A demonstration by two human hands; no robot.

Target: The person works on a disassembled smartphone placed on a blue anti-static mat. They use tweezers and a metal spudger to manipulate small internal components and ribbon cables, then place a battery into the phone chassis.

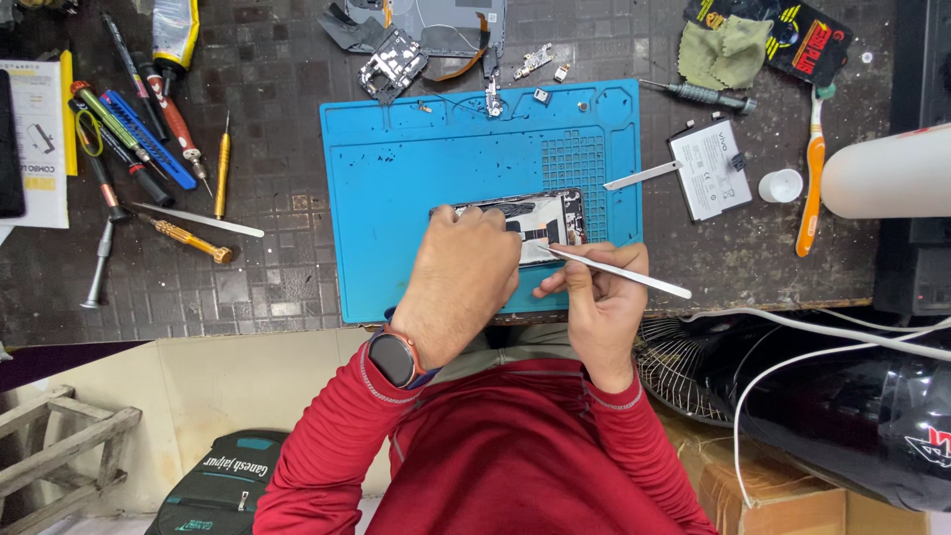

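One opened phone (pixel 540 220) on blue mat (pixel 416 178), under left hand (pixel 466 272), fingers together; right hand (pixel 594 292) clamped on one spudger (pixel 624 274). One battery (pixel 709 168), one toothbrush (pixel 812 168) alongside.

Over a blue repair mat (pixel 396 198) on a dark work surface (pixel 277 287), the left hand (pixel 466 272) steadies an opened smartphone (pixel 540 220) while the right hand (pixel 594 292) pinches metal tweezers (pixel 624 272) against it, with screwdrivers (pixel 149 129) and a removed battery (pixel 708 168) lying alongside.
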